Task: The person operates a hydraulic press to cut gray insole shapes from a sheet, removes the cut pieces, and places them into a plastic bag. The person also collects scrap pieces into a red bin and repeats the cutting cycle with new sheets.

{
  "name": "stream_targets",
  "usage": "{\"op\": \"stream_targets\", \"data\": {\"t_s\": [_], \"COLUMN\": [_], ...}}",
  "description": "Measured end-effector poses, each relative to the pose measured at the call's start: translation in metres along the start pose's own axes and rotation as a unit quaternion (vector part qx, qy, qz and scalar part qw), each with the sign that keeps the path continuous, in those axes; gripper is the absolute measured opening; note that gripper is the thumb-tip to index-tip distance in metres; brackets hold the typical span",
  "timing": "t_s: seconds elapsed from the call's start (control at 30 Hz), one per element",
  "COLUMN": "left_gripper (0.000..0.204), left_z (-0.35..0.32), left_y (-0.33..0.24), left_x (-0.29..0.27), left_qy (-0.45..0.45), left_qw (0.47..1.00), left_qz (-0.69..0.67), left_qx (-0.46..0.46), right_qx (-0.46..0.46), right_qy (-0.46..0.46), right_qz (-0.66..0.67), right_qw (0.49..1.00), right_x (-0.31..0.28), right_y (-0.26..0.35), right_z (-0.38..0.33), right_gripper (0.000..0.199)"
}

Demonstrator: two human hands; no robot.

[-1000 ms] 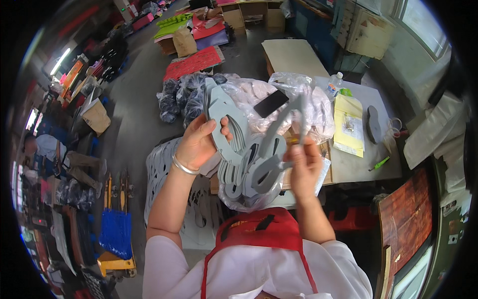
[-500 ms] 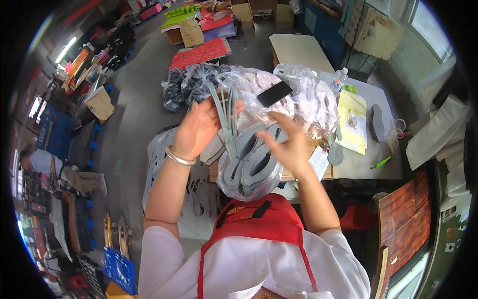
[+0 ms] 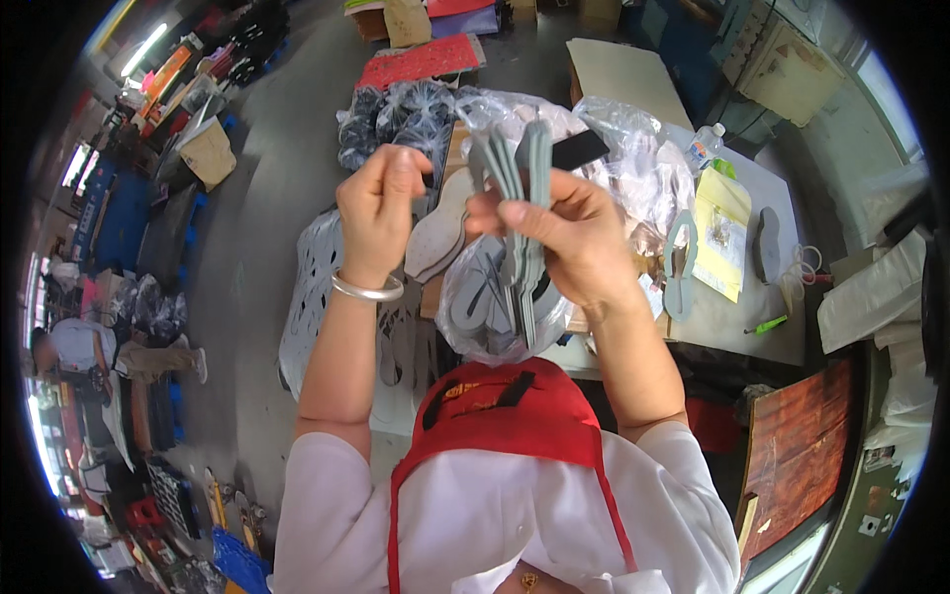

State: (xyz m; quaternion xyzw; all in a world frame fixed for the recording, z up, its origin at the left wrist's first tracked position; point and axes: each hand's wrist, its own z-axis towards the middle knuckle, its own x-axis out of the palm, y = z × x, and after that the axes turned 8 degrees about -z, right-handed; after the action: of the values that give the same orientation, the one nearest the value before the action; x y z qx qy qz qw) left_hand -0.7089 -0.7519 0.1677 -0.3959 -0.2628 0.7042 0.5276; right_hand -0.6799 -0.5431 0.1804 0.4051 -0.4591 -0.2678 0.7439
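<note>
My right hand (image 3: 584, 233) grips a fanned stack of grey sole-shaped foam pieces (image 3: 526, 252), held on edge above the table. Beneath it sits a clear plastic bag (image 3: 460, 332) with more such grey cut-out pieces (image 3: 478, 297) inside. My left hand (image 3: 384, 203) is raised to the left of the stack, fingers curled together and apart from it. Whatever those fingers pinch, if anything, is hidden. Between my hands lie pale sole-shaped pieces (image 3: 435, 236) on the table. A single grey sole outline (image 3: 681, 267) rests right of my right hand.
Behind my hands are plastic bags of pale pieces (image 3: 643, 158), bags of dark pieces (image 3: 371, 124) and a black phone (image 3: 581, 149). To the right lie a yellow sheet (image 3: 720, 223), a dark sole (image 3: 768, 246), a bottle (image 3: 705, 145) and a green-tipped tool (image 3: 767, 325).
The grey stack has passed from my left hand to my right. My right hand, empty before, has closed round it. My left hand has let go and curled its fingers.
</note>
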Motion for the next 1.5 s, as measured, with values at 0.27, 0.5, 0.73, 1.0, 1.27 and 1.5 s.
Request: {"op": "stream_targets", "data": {"t_s": [0.27, 0.5, 0.73, 1.0, 1.27, 1.5], "left_gripper": [0.099, 0.069, 0.045, 0.053, 0.054, 0.058], "left_z": [-0.096, -0.110, -0.106, -0.128, -0.153, -0.166], "left_y": [0.083, 0.078, 0.093, 0.107, 0.141, 0.168], "left_x": [0.060, 0.063, -0.019, 0.000, 0.038, 0.049], "left_qy": [0.161, 0.222, 0.017, 0.041, 0.018, 0.085], "left_qw": [0.794, 0.724, 0.822, 0.901, 0.886, 0.903], "left_qz": [-0.542, -0.581, -0.499, -0.191, -0.119, -0.009], "left_qx": [-0.226, -0.298, -0.274, -0.388, -0.448, -0.420], "right_qx": [-0.038, -0.078, -0.066, 0.152, 0.214, 0.173], "right_qy": [-0.030, -0.118, -0.066, -0.145, -0.039, -0.035], "right_qz": [-0.004, -0.027, -0.121, -0.482, -0.533, -0.635], "right_qw": [0.999, 0.990, 0.988, 0.851, 0.818, 0.752], "right_x": [0.026, 0.033, -0.030, -0.129, -0.197, -0.201], "right_y": [0.023, 0.012, -0.024, -0.124, -0.161, -0.174], "right_z": [-0.001, 0.027, 0.052, 0.055, 0.070, 0.067], "right_gripper": [0.018, 0.012, 0.028, 0.037, 0.049, 0.045]}}
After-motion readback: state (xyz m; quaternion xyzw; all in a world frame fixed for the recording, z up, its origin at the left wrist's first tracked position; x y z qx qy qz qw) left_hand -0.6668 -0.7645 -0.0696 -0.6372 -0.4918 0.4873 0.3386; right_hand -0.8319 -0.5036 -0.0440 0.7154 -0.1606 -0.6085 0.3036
